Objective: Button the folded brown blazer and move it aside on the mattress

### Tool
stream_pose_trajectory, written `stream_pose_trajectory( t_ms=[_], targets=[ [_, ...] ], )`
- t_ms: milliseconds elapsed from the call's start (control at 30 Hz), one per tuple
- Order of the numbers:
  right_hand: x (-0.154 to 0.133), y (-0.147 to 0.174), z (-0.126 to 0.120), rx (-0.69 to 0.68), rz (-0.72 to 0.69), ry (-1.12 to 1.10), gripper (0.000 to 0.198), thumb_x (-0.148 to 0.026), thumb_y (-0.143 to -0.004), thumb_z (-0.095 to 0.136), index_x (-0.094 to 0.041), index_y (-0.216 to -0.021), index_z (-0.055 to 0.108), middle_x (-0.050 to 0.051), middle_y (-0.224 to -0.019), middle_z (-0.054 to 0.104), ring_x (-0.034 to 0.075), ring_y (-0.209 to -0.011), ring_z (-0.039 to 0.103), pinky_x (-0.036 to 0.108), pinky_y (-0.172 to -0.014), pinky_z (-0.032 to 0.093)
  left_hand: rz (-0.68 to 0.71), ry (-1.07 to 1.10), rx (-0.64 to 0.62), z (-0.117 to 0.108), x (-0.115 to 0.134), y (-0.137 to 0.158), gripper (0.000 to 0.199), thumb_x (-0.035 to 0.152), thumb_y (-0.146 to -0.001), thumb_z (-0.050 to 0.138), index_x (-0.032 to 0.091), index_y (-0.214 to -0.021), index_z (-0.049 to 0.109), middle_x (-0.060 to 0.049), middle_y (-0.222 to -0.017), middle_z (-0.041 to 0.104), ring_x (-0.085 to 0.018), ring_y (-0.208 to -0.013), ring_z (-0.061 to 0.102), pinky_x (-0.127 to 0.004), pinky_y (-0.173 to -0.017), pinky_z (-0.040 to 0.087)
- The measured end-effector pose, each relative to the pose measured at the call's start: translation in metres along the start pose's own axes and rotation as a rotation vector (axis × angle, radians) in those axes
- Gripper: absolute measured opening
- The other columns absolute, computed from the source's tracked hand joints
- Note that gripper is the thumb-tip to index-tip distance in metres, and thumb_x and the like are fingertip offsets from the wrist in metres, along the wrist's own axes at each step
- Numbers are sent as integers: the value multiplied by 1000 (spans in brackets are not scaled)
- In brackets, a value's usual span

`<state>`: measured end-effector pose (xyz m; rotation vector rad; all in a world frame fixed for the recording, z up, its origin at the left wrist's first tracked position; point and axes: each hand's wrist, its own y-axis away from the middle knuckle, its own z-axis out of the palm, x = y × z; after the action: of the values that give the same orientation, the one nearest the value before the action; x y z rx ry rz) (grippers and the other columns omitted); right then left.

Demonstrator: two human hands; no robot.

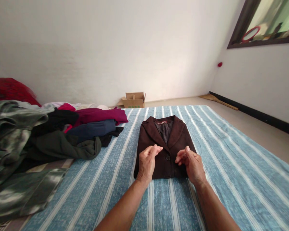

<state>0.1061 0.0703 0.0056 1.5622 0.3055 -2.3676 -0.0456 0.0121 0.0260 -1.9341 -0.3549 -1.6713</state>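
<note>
A dark brown jacket [165,141] lies folded into a neat rectangle on the blue striped bedsheet [231,166], collar away from me and buttons facing up. My left hand [147,162] hovers over its lower left part with fingers loosely curled, holding nothing. My right hand [191,162] hovers over the lower right part in the same loose curl, its fingertips close to the front buttons. Whether either hand touches the fabric I cannot tell.
A heap of clothes [62,134] in maroon, navy, black and green lies at the left of the bed, with a red item [9,89] behind it. A small open cardboard box [134,100] stands on the floor by the far wall. A framed mirror [267,25] hangs at upper right.
</note>
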Motion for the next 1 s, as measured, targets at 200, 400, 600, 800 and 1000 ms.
stream_pose_trajectory(
  t_ms=[200,400,600,800,1000],
  targets=[
    [4,-1,-3,-5,11,7,48,-60,-80,54,-15,-72,67,6,-60,64,14,-54,56,24,-51,41,406,-800,-253,11,3,-1,39,31,-88,46,11,-120,56,-16,-138,45,-28,-134,31,-47,-109,28],
    [6,-1,-2,-20,9,-4,46,-58,-81,55,-15,-71,67,6,-61,64,13,-55,56,24,-52,41,244,-1059,-487,19,0,-3,54,41,-92,36,9,-135,41,-17,-145,35,-28,-138,23,-50,-110,22],
    [8,-3,-2,-14,8,10,46,-59,-78,57,-15,-70,66,6,-59,63,14,-54,55,24,-51,41,344,-885,-347,5,-7,-15,44,38,-91,41,14,-126,50,-15,-137,47,-25,-132,36,-46,-107,32],
    [7,-2,1,-16,0,24,40,-55,-79,59,-16,-68,66,4,-59,63,13,-54,53,24,-51,39,75,-663,110,-35,-17,-61,34,29,-76,57,12,-105,59,-18,-127,54,-29,-126,43,-42,-105,33],
    [9,-4,1,-27,-3,20,38,-53,-79,60,-17,-69,66,4,-59,63,13,-54,52,24,-52,39,-347,-389,200,-66,-27,-85,19,34,-68,61,17,-76,57,-7,-80,67,-25,-86,64,-31,-70,49]
  ],
)
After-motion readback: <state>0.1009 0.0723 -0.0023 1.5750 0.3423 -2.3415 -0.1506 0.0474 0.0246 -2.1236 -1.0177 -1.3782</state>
